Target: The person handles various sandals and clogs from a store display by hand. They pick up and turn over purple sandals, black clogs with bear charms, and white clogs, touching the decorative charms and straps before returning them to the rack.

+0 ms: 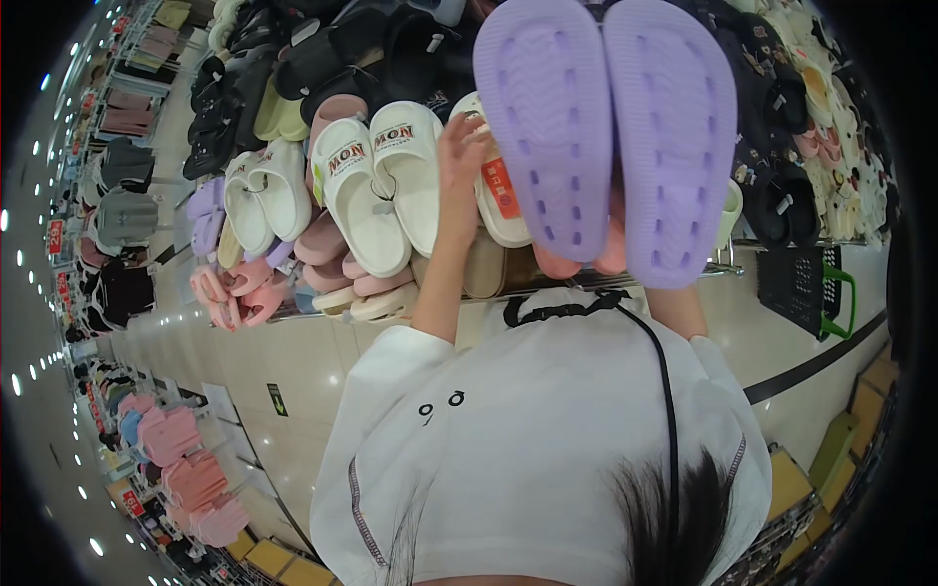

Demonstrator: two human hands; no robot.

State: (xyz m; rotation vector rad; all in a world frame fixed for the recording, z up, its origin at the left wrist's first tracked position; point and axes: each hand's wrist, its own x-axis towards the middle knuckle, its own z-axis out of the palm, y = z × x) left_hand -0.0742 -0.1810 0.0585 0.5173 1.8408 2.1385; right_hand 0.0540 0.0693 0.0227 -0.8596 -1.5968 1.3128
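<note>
A pair of purple slippers (611,137) is held up close to the camera, soles facing me. My right forearm rises behind the slippers, and they hide that hand. My left hand (462,156) is raised over the rack with its fingers apart, beside a white slipper with a red tag (500,190). Just left of my left hand lies a pair of white slippers with "MON" lettering (366,190). Whether my left fingers touch the tagged slipper is unclear.
Black slippers (342,59) fill the back of the rack. Pink slippers (256,293) lie at its front left. A black basket with a green handle (796,293) stands on the right. Clothes (171,435) hang at the left, beyond the tiled floor (293,356).
</note>
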